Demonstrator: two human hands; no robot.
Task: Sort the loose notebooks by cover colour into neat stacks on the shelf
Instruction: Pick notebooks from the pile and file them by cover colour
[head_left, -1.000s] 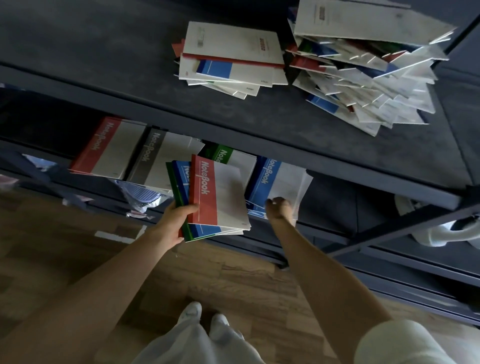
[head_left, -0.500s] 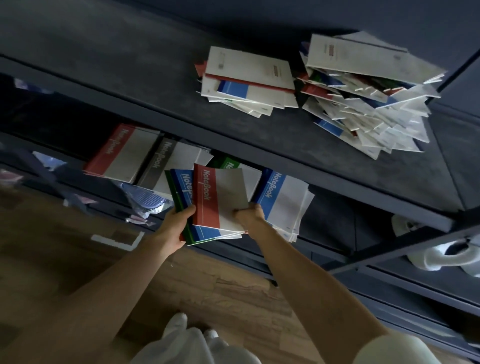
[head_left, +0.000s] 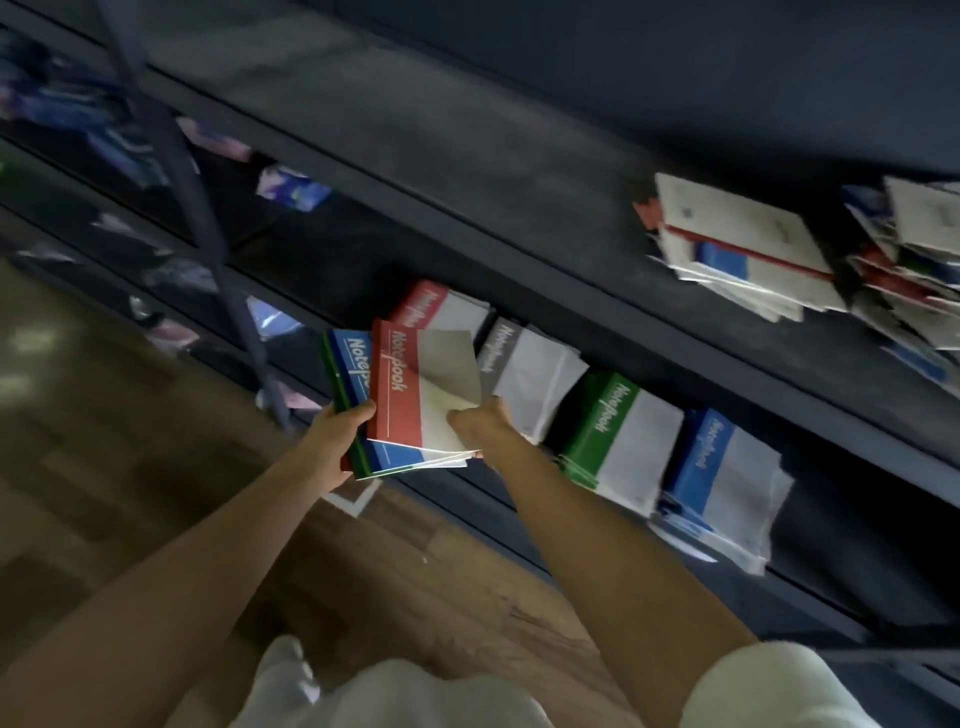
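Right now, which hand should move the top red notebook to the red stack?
Right. The right hand pinches the top red notebook; the left hand is occupied holding the bundle beneath it. The red stack lies just behind.

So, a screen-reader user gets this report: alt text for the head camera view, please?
A person's left hand grips a bundle of notebooks while the right hand pinches the top red notebook. Sorted stacks in red, grey, green and blue sit on the lower shelf; loose notebooks lie above.

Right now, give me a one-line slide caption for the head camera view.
Left hand grips a mixed notebook bundle; right hand pinches its top red notebook, beside colour-sorted stacks.
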